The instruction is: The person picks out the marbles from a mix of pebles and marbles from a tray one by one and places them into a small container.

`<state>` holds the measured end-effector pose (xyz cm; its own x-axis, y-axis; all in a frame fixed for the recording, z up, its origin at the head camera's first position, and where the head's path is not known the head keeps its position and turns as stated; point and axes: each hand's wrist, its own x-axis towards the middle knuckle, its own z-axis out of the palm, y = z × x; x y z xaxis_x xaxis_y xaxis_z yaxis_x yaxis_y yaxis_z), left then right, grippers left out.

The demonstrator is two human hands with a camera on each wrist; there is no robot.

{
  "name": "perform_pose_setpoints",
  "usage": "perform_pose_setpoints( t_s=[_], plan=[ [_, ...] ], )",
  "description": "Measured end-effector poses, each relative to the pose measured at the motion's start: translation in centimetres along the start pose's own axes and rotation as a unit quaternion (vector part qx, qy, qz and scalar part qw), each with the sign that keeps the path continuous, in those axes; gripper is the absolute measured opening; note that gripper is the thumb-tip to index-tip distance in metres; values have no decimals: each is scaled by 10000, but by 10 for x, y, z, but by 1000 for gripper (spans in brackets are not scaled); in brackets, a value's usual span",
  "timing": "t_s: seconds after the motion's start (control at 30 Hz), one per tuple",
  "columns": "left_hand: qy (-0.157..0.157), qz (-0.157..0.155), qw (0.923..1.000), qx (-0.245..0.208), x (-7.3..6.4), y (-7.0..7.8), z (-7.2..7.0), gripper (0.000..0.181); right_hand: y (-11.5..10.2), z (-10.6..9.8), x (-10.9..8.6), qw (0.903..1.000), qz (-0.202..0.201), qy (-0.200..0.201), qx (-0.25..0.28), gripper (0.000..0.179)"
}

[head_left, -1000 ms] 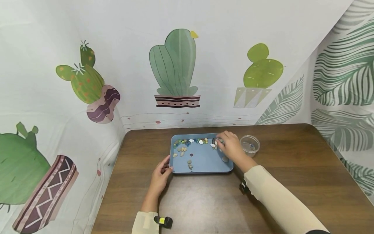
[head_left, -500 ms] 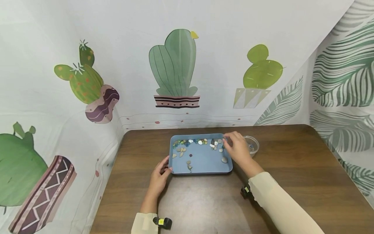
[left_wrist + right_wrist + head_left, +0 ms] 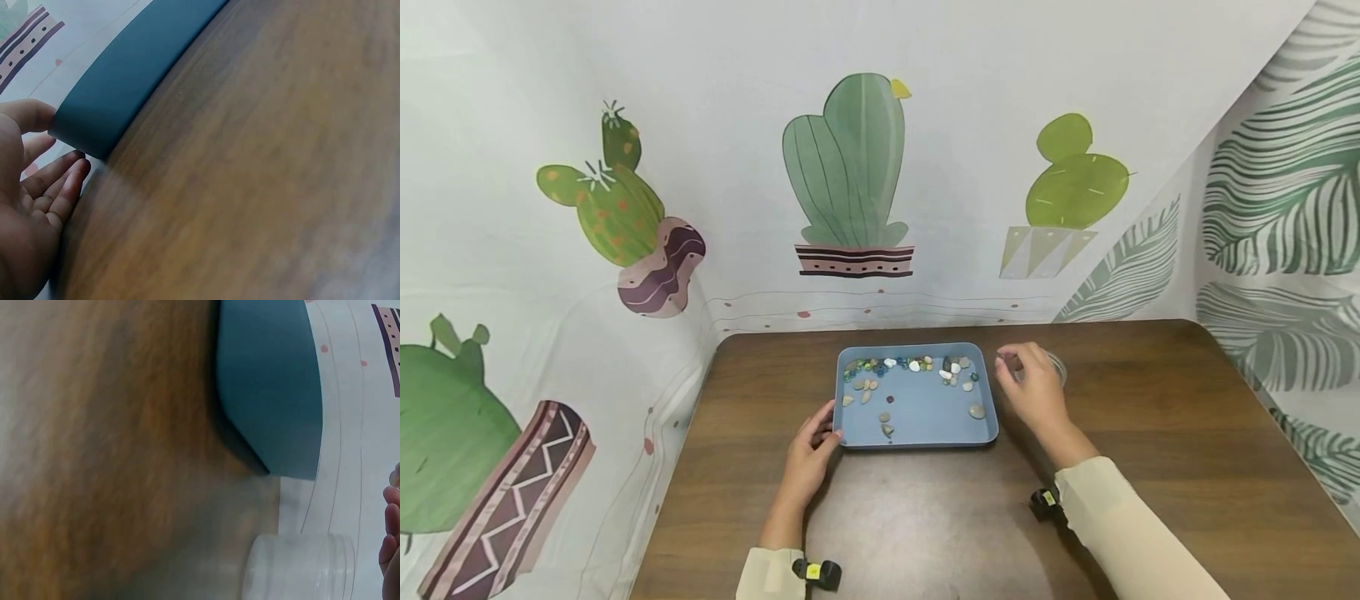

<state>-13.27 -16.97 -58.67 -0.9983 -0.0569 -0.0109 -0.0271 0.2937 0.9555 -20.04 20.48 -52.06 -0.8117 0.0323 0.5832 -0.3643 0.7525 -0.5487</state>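
Note:
A blue rectangular tray [image 3: 925, 421] lies on the table with small stones and glass beads grouped along its far side, left and right. My left hand [image 3: 808, 458] holds the tray's near left corner, thumb on the near end and fingers along the side; the left wrist view shows its fingers [image 3: 65, 187] at that corner. Just past the tray's right edge, my right hand [image 3: 1033, 392] is raised, pinching a small pale bead [image 3: 394, 479] at its fingertips. Its exact kind is too small to tell. A clear round container [image 3: 1060, 367] is mostly hidden behind this hand.
The brown wooden table [image 3: 760, 517] carries everything. At its far edge hangs a white cloth [image 3: 955, 167] printed with cacti. In the right wrist view the clear container [image 3: 300, 569] stands close to the tray's corner [image 3: 269, 425].
My right hand has moved right, from among the stones at the tray's far right corner to outside the tray, in front of the clear container. My left hand has stayed at the tray's corner.

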Motion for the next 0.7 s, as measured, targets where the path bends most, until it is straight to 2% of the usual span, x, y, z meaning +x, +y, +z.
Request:
perform_pose_setpoints(
  t_s=[0.17,0.43,0.7],
  plan=[
    [42,89,9999,30,-1,1,0,50,7,-4,-4,9998,-18,200,-22,14],
    [65,23,10000,22,0,1,0,49,13,-11,-8,9991,336,233,-130,15],
    [21,56,10000,-39,0,0,0,50,21,-17,-13,9984,468,251,-217,16]
  ],
)
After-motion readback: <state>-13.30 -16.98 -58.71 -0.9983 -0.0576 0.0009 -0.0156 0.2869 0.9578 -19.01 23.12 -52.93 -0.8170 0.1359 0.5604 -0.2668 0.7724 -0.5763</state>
